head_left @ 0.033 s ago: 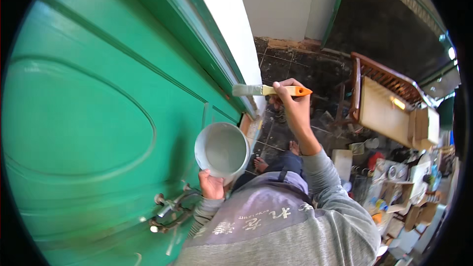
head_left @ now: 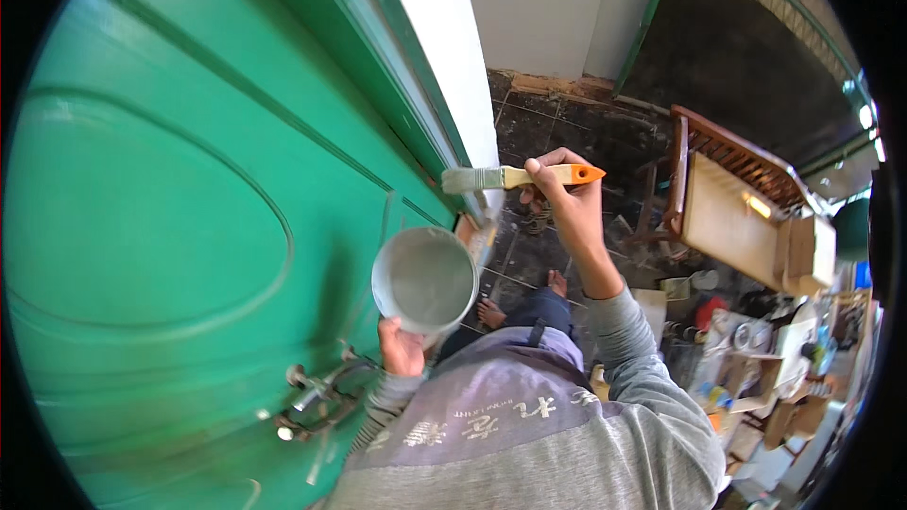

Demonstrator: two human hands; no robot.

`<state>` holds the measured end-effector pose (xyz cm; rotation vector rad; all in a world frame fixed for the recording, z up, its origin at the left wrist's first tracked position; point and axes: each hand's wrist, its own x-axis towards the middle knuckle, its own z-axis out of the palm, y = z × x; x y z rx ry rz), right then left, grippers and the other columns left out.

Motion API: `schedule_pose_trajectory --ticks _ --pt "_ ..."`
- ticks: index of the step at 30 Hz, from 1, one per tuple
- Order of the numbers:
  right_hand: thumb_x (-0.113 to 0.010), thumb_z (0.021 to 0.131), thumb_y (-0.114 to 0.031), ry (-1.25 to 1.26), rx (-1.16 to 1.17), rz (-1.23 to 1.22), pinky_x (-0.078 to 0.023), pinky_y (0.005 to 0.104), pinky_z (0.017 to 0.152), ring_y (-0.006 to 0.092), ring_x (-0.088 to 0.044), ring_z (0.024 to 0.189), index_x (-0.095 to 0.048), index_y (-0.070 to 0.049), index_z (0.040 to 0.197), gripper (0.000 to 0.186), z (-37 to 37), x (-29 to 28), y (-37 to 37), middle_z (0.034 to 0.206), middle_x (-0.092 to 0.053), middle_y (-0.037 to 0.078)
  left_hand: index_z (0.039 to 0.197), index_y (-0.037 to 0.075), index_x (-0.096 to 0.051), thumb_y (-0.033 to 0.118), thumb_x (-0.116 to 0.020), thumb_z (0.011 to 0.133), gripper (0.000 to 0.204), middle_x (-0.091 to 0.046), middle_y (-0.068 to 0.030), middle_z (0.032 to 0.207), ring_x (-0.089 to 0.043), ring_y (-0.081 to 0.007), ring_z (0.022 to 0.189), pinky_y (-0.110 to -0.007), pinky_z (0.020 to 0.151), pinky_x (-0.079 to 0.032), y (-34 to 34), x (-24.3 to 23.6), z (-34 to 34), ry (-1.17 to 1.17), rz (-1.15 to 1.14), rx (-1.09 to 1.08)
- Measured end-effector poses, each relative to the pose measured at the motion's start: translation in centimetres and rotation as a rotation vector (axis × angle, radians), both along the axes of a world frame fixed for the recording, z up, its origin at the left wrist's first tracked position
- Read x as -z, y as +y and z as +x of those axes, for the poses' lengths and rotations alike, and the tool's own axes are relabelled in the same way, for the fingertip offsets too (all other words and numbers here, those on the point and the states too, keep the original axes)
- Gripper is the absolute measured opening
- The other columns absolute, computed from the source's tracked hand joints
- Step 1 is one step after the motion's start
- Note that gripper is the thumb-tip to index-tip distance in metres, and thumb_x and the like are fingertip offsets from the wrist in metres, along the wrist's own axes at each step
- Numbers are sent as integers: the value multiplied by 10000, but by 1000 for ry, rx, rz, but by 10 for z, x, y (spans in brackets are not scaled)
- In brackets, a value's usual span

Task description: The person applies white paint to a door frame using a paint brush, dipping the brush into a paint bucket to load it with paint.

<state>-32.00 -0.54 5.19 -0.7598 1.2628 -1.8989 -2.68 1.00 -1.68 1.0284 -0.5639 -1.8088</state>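
In my right hand (head_left: pixel 570 203) is a flat paintbrush (head_left: pixel 516 177) with a pale wooden handle and an orange tip. My fingers pinch the handle, and the brush lies nearly level with its bristles toward the left. Those pale-coated bristles (head_left: pixel 459 180) are close to the green door frame (head_left: pixel 402 99); whether they touch it I cannot tell. My left hand (head_left: pixel 402 349) grips a round whitish bucket (head_left: pixel 380 285) from its near side. Greyish paint (head_left: pixel 430 285) shows inside it. A large green panelled door (head_left: pixel 151 194) stands along my left.
A metal door handle (head_left: pixel 312 395) juts out near my left forearm. To the right is a wooden bench (head_left: pixel 727 212) with a box on its end. Assorted clutter (head_left: pixel 756 368) lies at lower right. Dark floor tiles (head_left: pixel 529 132) carry debris, and my bare feet (head_left: pixel 557 283) stand there.
The view has shifted slightly. The bucket appears a little higher against the door, and the brush is almost where it was. Both hands keep their hold.
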Motion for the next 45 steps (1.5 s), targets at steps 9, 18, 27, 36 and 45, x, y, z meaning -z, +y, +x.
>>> schedule_pose_trajectory --ticks 9,18,27,36,45 --pt "-763 760 -164 1079 -620 -152 -501 276 574 179 -654 645 -676 -32 841 178 -36 -86 18 739 -656 62 1331 31 -327 273 -533 822 600 -541 -115 1121 -604 -224 995 -332 770 -568 -10 -21 -76 52 -130 255" --pt "-726 735 -147 1529 -816 10 -487 299 553 232 -634 605 -687 -81 810 107 -75 -79 19 720 -660 49 1302 -17 -307 247 -557 788 630 -450 -142 1221 -561 -189 1072 -328 802 -565 11 -13 -141 -12 -154 239" --pt "-724 757 -121 974 -698 272 -480 241 591 117 -597 597 -681 -11 819 133 -122 -57 8 683 -652 72 1358 19 -317 324 -553 742 727 -506 -107 1159 -591 -145 952 -272 698 -551 24 -15 -189 -91 -195 123" --pt "-730 760 -104 1179 -565 -115 -512 262 581 164 -660 629 -676 -45 810 94 -157 -87 25 734 -674 67 1299 -23 -315 207 -554 789 608 -475 -159 1212 -580 -219 1051 -347 767 -587 34 -17 -217 -74 -177 21" --pt "-749 759 -112 1090 -481 33 -513 265 580 178 -654 627 -683 -50 836 119 -183 -61 24 745 -673 60 1281 -39 -313 179 -539 803 572 -482 -171 1198 -586 -239 1032 -364 742 -597 39 -13 -229 -85 -138 -83"
